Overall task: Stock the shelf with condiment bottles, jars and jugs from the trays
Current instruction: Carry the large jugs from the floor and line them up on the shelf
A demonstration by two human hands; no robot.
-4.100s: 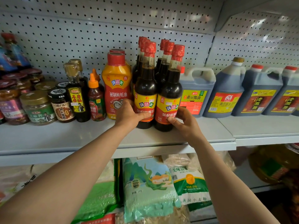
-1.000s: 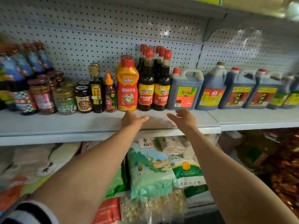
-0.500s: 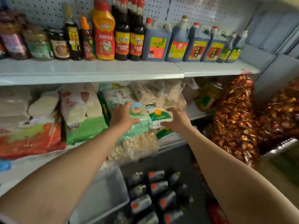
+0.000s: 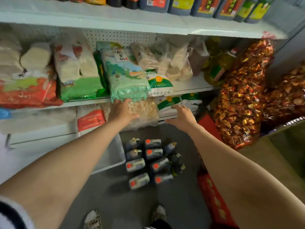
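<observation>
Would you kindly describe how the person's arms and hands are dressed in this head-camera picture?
Both forearms are bare, and the left hand and right hand wear no gloves, and no rings or watch can be seen. At the bottom left corner a pushed-up sleeve shows on the left arm: fuzzy white fabric with a dark stripe. No sleeve is visible on the right arm.

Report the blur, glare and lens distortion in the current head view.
Head view: motion blur smears the jugs on the floor and the rice bags; glare sparkles on the foil candy bags; wide-angle distortion bends the upper shelf edge and stretches both forearms; both hands are soft.
</observation>
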